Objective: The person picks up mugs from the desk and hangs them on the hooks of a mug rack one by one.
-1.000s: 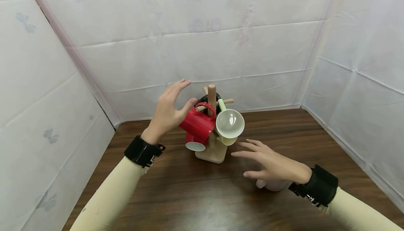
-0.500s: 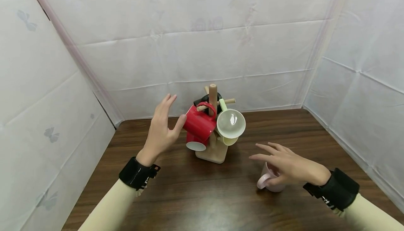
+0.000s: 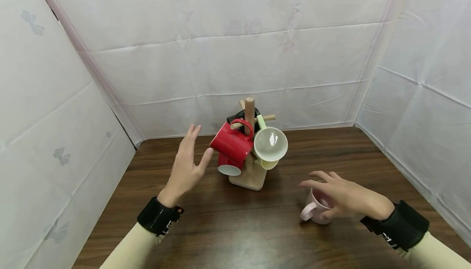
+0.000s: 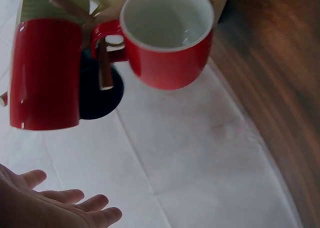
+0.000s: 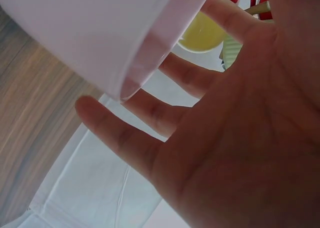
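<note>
A pale pink mug (image 3: 313, 208) stands on the table, its handle toward the left. My right hand (image 3: 344, 197) hovers over its rim with fingers spread; in the right wrist view the fingers extend past the mug's mouth, and contact is unclear. My left hand (image 3: 182, 175) is held up with thumb and fingers apart, just left of a red mug (image 3: 232, 143) hanging on a wooden mug tree (image 3: 250, 115). Nothing is in the left palm. In the left wrist view, a second red mug (image 4: 167, 65) hangs beside the first, and both are apart from the fingers.
More mugs hang on the tree: a light green one with a white inside (image 3: 271, 144), a yellow one (image 3: 270, 165) beneath it, and a black one (image 3: 235, 117) behind. The brown wood-grain table (image 3: 220, 228) is enclosed by white sheeting (image 3: 206, 64) at the back and sides.
My right hand has moved right, away from the tree, and is now over the pink mug. My left hand has drawn down and left from the upper red mug.
</note>
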The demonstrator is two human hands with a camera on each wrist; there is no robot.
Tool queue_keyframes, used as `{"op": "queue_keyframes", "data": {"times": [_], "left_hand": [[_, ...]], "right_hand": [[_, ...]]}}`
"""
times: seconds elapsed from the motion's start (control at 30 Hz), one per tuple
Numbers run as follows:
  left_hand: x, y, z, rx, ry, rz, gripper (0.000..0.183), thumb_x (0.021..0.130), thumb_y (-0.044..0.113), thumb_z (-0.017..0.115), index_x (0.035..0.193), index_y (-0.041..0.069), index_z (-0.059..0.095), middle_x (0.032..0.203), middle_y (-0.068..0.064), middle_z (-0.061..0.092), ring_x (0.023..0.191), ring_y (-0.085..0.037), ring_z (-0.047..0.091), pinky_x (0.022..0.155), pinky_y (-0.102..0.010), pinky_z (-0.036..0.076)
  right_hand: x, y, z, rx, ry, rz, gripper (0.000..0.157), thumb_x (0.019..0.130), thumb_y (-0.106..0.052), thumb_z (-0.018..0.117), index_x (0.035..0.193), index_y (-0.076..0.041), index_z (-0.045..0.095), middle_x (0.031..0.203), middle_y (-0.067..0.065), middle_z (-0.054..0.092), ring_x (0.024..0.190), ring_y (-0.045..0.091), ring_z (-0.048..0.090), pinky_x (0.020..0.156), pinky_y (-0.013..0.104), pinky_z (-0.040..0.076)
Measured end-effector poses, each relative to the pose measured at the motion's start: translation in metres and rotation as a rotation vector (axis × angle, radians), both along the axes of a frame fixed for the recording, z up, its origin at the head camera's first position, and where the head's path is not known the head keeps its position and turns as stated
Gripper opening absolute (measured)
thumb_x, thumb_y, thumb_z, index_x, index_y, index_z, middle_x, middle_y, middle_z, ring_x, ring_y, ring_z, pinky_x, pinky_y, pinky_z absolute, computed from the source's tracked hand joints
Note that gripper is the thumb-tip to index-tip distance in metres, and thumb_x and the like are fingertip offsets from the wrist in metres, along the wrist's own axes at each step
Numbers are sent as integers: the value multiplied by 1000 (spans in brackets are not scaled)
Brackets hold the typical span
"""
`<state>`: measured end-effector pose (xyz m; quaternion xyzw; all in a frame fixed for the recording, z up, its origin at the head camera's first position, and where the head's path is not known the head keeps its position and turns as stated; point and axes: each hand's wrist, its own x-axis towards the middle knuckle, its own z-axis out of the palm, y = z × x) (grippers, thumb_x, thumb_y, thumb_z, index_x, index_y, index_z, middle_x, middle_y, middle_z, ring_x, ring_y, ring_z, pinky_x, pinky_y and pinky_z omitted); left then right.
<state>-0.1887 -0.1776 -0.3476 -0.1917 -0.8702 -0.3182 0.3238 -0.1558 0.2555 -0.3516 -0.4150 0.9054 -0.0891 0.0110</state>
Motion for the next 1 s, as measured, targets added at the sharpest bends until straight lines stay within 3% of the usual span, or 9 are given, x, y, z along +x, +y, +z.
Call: {"op": "queue_keyframes", "data": {"times": [0.3, 0.57, 1.0], "left_hand": [[14, -1, -20, -10, -59, 13, 70, 91, 44, 52, 149, 25, 17, 153, 3, 13, 135, -21, 18, 99, -60, 29], [20, -3, -37, -187, -42, 90, 77, 88, 54, 51, 147, 13, 24, 153, -9, 14, 135, -34, 18, 103, -60, 21], [26, -11, -59, -290, -199, 126, 77, 88, 62, 43, 147, 14, 26, 151, -16, 19, 134, -38, 14, 100, -67, 19]], "right_hand": [[-2, 4, 1, -9, -17, -21, 81, 65, -36, 79, 136, -29, 42, 128, -5, 39, 103, 20, 44, 63, 30, 48], [-1, 6, -1, -12, -31, -48, 76, 67, -39, 78, 134, -32, 43, 118, -9, 44, 95, 16, 47, 61, 30, 47], [1, 9, -2, -24, -43, -88, 72, 65, -46, 78, 129, -38, 45, 111, -10, 48, 90, 15, 50, 59, 34, 46]]}}
